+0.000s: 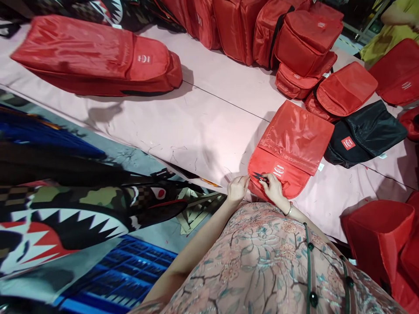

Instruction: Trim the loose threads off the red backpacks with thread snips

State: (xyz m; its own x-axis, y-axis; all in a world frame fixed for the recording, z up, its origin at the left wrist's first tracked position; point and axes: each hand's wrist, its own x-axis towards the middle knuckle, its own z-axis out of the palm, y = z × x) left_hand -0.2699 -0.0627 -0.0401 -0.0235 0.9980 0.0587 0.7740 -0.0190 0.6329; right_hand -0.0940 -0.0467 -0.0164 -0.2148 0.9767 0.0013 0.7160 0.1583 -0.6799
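A red bag with a white printed logo lies on the pink-covered table in front of me, its rounded end towards my body. My right hand is closed around small dark thread snips, whose pointed blades reach left over the bag's near corner. Beside that corner, my left hand is closed in a pinch at the bag's edge; whatever sits between its fingertips is too small to make out. The snips' tips are close to the left fingertips.
A long red bag lies at the far left of the table. Several red bags line the back, and a black bag is at the right. Below left are shark-print bags and a blue crate. A person in yellow is far right.
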